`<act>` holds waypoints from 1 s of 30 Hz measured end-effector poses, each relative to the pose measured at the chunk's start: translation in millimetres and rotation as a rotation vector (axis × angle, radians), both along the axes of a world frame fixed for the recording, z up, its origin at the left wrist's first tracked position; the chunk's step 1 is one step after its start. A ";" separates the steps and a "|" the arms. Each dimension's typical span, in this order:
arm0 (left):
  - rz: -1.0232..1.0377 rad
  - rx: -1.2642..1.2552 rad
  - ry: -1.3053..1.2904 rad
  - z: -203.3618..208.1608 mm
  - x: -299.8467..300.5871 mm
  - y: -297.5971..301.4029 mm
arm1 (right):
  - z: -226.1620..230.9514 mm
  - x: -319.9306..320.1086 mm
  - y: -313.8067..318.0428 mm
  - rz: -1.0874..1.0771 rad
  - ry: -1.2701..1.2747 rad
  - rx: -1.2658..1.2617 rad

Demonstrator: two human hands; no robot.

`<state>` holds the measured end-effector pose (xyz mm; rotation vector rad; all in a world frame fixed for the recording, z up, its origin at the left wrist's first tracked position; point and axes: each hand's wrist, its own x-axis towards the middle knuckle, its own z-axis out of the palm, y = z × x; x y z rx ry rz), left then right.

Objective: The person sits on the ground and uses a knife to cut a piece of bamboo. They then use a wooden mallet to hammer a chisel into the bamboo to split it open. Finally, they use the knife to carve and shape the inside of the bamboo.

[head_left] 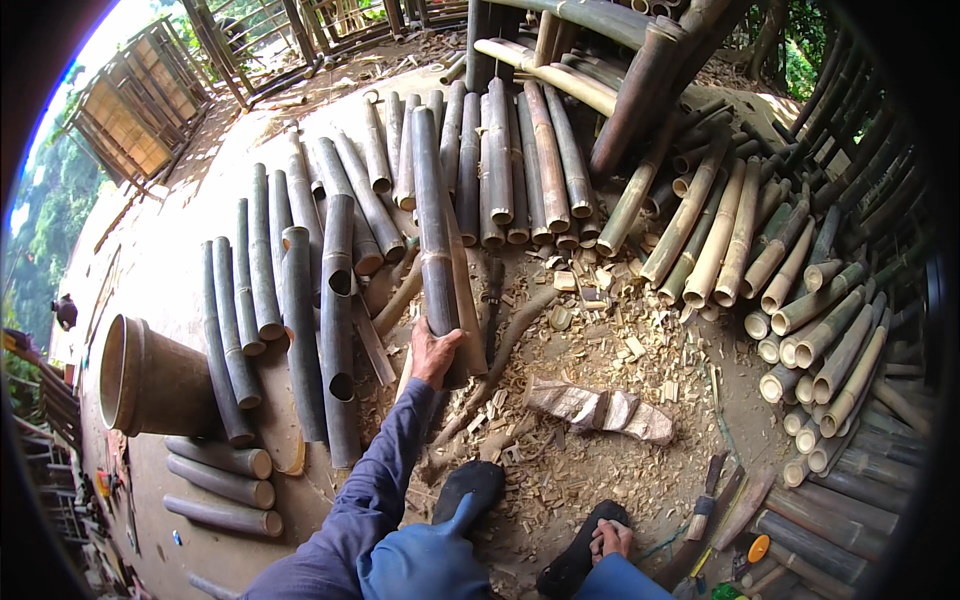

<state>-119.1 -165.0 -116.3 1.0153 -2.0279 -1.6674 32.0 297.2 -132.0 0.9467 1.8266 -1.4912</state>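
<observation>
My left hand (pixel 437 356) is wrapped round the lower part of a long, dark bamboo tube (pixel 432 200), which stands nearly upright in front of me. Close beside that tube is a brownish bamboo strip or pole (pixel 464 290). Down by my right foot, my right hand (pixel 610 541) has its fingers curled in; whatever they hold, if anything, is hidden. A notched, pale wood block (pixel 600 411) lies among the chips between my hands. Beyond my left hand, a dark narrow tool (pixel 493 290) is partly covered by the tubes.
Cut bamboo tubes (pixel 548 160) lie in rows ahead, with more stacked at right (pixel 830 330). Several dark tubes (pixel 300 330) and a large bucket (pixel 160 375) are at left. Wood shavings (pixel 640 480) litter the ground. A handled blade (pixel 706 497) lies at lower right.
</observation>
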 end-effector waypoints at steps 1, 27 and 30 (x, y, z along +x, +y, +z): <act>0.025 -0.048 -0.045 -1.3 0.2 2.4 | -2.2 0.9 2.0 -0.001 0.013 -0.006; 0.082 -0.102 -0.097 -27.0 -17.4 -11.7 | 7.1 -2.9 -2.7 0.009 -0.003 -0.002; 0.100 0.055 -0.023 -15.5 -19.4 -10.6 | 2.1 0.4 2.9 0.012 0.022 -0.027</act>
